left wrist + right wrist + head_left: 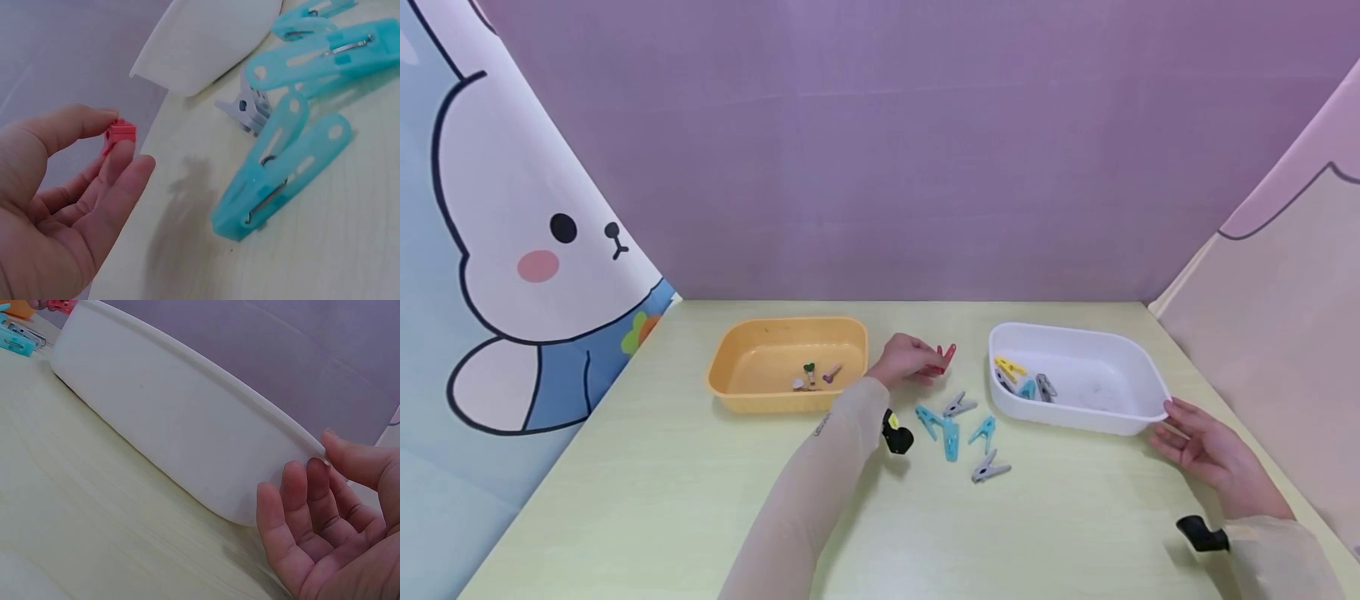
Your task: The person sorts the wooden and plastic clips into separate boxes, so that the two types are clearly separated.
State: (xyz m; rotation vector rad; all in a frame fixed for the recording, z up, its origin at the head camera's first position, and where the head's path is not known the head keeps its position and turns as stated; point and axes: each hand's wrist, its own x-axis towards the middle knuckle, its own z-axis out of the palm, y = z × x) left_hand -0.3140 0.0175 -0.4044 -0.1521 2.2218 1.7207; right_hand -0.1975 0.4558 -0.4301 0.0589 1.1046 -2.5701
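Observation:
My left hand (910,360) pinches a red clothespin (121,133) between thumb and fingers, above the table between the two bins. The clothespin's legs point up to the right in the head view. With thumb and fingertips, my right hand (1217,457) grips the right end of the rim of a white plastic bin (1097,423). In that bin lie a yellow clothespin (1011,367), a blue one (1027,389) and grey ones (1046,387), grouped at its left end. Just below my left hand, several blue clothespins (951,439) and grey clothespins (991,467) are scattered on the table.
An orange-yellow bin (786,402) stands left of my left hand, with several small decorated clips (809,372) inside. Purple cloth (910,167) hangs behind the table (647,483). A rabbit-print cloth (512,208) hangs on the left side, another printed cloth (1285,350) on the right.

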